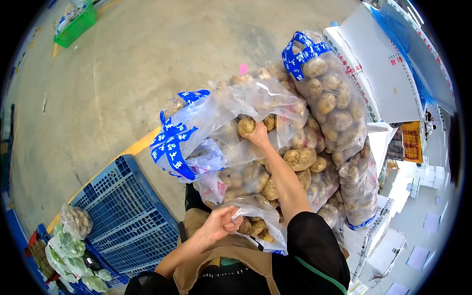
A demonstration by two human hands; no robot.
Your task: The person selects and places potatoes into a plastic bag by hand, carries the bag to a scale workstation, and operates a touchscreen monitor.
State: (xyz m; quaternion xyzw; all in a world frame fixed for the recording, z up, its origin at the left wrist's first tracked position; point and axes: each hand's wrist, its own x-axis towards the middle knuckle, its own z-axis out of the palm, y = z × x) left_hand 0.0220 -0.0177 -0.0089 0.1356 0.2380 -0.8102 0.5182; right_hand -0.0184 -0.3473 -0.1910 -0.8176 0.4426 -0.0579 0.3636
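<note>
My right hand (258, 134) reaches into the torn opening of a big clear plastic sack (236, 105) and closes on a potato (246, 126). Blue tape with white lettering (173, 147) wraps that sack's left end. Close to my body, my left hand (222, 223) pinches the rim of a smaller clear plastic bag (263, 209). Several potatoes (256, 227) lie inside this bag. Between the two hands are loose potatoes (300, 159) and more potatoes under plastic.
To the right, a full potato sack (332, 91) leans beside white cartons (381, 64). A blue plastic pallet (125, 216) is at lower left, with bagged green produce (71, 246) beyond it. A green crate (74, 23) stands on the concrete floor at upper left.
</note>
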